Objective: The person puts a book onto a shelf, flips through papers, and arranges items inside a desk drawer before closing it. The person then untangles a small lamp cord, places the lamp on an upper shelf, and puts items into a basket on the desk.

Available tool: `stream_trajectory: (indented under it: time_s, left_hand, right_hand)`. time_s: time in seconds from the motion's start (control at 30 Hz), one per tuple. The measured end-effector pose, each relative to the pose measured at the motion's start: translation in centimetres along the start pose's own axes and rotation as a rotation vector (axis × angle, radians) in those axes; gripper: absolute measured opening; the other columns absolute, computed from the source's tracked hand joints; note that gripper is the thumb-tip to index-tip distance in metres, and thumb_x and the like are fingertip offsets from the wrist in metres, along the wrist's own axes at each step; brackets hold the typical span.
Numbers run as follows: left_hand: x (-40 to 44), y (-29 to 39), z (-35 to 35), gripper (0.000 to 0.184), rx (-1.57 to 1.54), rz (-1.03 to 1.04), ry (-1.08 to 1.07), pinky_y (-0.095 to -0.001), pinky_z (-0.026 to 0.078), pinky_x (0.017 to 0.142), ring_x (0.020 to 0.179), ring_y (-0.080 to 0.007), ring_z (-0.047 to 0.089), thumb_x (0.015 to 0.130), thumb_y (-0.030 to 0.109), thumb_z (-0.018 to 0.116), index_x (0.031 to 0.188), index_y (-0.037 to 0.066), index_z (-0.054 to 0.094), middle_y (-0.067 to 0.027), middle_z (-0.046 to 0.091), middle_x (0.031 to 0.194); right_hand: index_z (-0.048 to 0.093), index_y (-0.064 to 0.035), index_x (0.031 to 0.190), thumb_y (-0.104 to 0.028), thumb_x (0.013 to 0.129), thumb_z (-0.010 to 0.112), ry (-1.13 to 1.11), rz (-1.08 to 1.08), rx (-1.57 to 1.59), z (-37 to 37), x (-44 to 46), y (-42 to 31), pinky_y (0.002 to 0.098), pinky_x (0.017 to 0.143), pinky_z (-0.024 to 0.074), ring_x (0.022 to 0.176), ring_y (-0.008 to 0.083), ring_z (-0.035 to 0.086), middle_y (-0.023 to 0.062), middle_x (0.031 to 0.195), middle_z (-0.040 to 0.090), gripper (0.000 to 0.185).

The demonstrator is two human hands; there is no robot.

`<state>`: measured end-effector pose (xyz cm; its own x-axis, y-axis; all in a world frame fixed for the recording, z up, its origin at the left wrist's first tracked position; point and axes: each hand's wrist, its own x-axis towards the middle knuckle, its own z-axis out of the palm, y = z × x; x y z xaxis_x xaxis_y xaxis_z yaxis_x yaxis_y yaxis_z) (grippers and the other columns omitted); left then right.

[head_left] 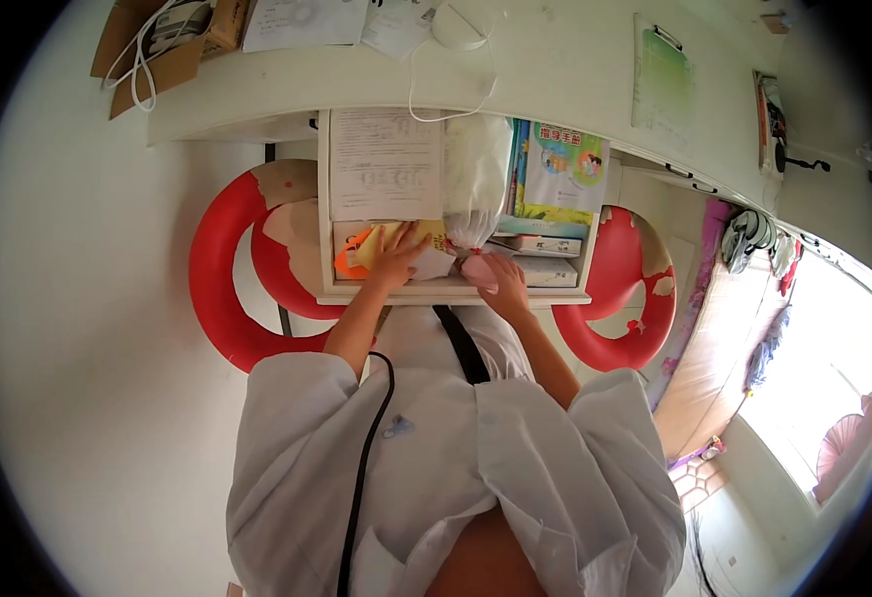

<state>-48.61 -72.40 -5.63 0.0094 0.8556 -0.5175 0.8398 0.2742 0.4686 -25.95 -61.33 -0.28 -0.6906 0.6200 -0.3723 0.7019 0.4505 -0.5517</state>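
A pulled-out drawer (pixel 324 249) holds papers, booklets and a bag. Over its front left part, my left hand (pixel 393 261) lies with fingers spread on a yellow paper item (pixel 411 237). An orange piece (pixel 348 261) shows left of it, and a white paper (pixel 434 265) is beside the fingers. At the front middle, my right hand (pixel 504 283) has its fingers curled round a soft pink item (pixel 478 269), whose kind I cannot make out. Just beyond it is the gathered end of a clear plastic bag (pixel 476 179) with whitish contents.
A printed sheet (pixel 386 164) covers the drawer's back left; a colourful booklet (pixel 567 164) and boxes (pixel 545 271) fill its right. Red chairs (pixel 219 264) flank the drawer. On the desk (pixel 555 60) are a green clipboard (pixel 663 80), a cardboard box (pixel 172 75) and a white cable.
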Motion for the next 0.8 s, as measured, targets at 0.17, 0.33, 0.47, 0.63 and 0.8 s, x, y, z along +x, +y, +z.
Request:
stream_trajectory:
  time_s: [0.17, 0.33, 0.47, 0.63, 0.8]
  left_hand:
    - [-0.1, 0.9, 0.0, 0.080, 0.027, -0.059, 0.038, -0.0498, 0.000, 0.104, 0.131, -0.0160, 0.005, 0.066, 0.019, 0.066, 0.133, 0.030, 0.023, -0.0012, 0.008, 0.142]
    - [-0.3, 1.8, 0.1, 0.080, 0.094, -0.091, 0.126, -0.0508, 0.003, 0.103, 0.130, -0.0180, 0.009, 0.063, 0.016, 0.067, 0.131, 0.028, 0.028, -0.0025, 0.015, 0.141]
    - [0.0, 1.5, 0.8, 0.083, 0.098, -0.051, 0.187, -0.0560, 0.011, 0.100, 0.129, -0.0208, 0.015, 0.058, 0.014, 0.070, 0.130, 0.027, 0.031, -0.0057, 0.018, 0.140]
    - [0.1, 2.4, 0.1, 0.078, 0.145, -0.109, 0.156, -0.0534, 0.011, 0.101, 0.128, -0.0183, 0.019, 0.059, 0.015, 0.069, 0.128, 0.027, 0.036, -0.0029, 0.022, 0.138]
    - [0.0, 2.0, 0.2, 0.081, 0.122, -0.082, 0.146, -0.0562, 0.011, 0.100, 0.129, -0.0204, 0.014, 0.059, 0.014, 0.068, 0.130, 0.027, 0.031, -0.0056, 0.018, 0.140]
  right_hand:
    - [0.046, -0.0139, 0.118, -0.013, 0.068, 0.062, -0.028, -0.016, -0.059, -0.6, -3.2, 2.7, 0.0387, 0.096, 0.0286, 0.115, 0.0251, 0.039, 0.0075, 0.121, 0.046, 0.052]
    - [0.052, -0.0104, 0.105, -0.013, 0.073, 0.057, -0.014, -0.021, -0.083, 0.3, -0.5, 3.2, 0.0403, 0.082, 0.0393, 0.098, 0.0315, 0.050, 0.0102, 0.105, 0.055, 0.032]
    - [0.051, -0.0059, 0.097, -0.014, 0.079, 0.048, -0.291, 0.001, 0.021, -1.4, 3.3, 3.9, 0.0450, 0.069, 0.0424, 0.083, 0.0382, 0.053, 0.0152, 0.091, 0.058, 0.019]
    - [0.051, -0.0022, 0.090, -0.016, 0.076, 0.051, -0.316, -0.273, 0.095, 1.1, 7.0, 6.7, 0.0433, 0.067, 0.0447, 0.080, 0.0343, 0.056, 0.0179, 0.086, 0.058, 0.020]
    - [0.050, -0.0036, 0.092, -0.012, 0.075, 0.054, -0.182, 0.193, -0.183, 0.3, 6.1, 2.7, 0.0398, 0.076, 0.0431, 0.094, 0.0291, 0.053, 0.0152, 0.102, 0.054, 0.019]
